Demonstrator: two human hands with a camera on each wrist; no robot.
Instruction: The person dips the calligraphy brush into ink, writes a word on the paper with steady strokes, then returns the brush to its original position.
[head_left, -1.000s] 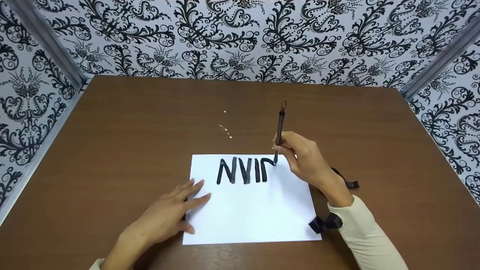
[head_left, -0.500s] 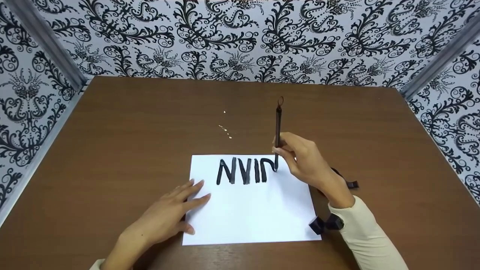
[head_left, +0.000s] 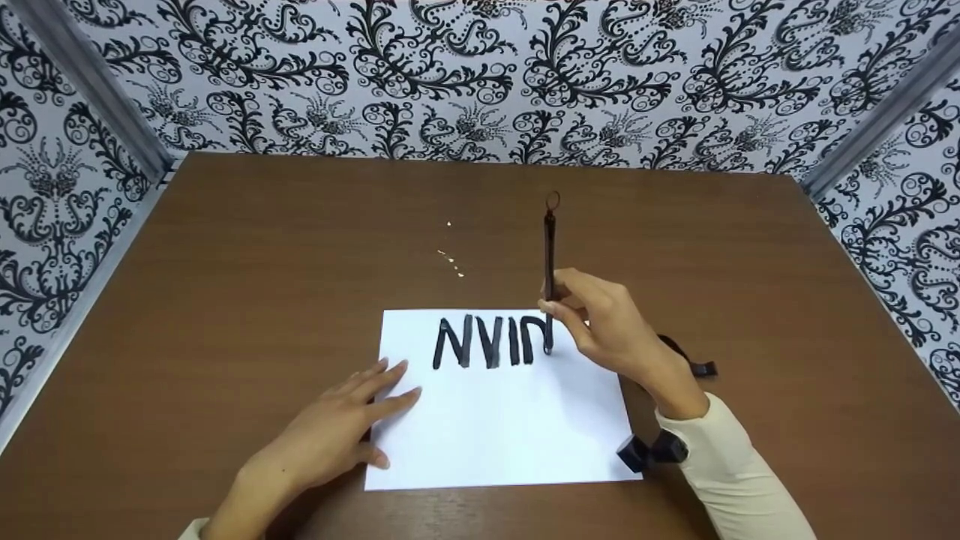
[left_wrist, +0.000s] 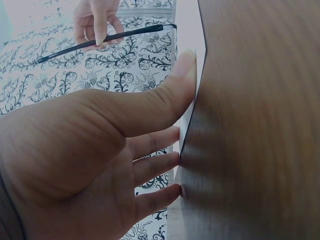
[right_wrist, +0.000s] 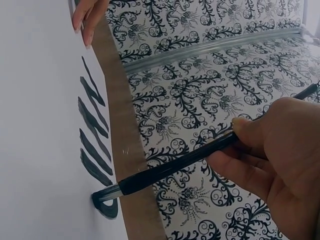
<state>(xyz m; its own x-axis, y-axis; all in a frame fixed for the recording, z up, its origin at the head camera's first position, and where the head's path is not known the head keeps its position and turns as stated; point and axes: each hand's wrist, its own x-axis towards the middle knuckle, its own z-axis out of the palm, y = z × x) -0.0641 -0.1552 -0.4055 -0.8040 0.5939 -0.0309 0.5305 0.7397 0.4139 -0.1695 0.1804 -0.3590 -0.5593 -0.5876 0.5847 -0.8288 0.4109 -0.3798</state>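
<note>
In my right hand (head_left: 611, 322) I pinch a dark paintbrush (head_left: 550, 255) between thumb and fingers, upright with a small loop at its top. The black bristles (right_wrist: 101, 196) touch the white sheet of paper (head_left: 487, 427) at the end of a wet-looking curved stroke. Bold black letters (head_left: 489, 341), reading like "NVID", run along the paper's upper part. My left hand (head_left: 330, 427) rests with spread fingers on the sheet's left edge. In the left wrist view its thumb (left_wrist: 167, 97) lies on the paper, with fingertips at the edge.
The sheet lies on a brown wooden table (head_left: 300, 225). Small pale flecks (head_left: 451, 260) sit beyond the paper. A black strap (head_left: 701, 367) and black device (head_left: 649, 450) are at my right wrist. Patterned walls (head_left: 450, 75) enclose the table's back and sides.
My right hand has moved slightly down and left, drawing the brush tip downward and lengthening the last letter's right-hand curve. The brush stands more upright. My left hand has stayed put.
</note>
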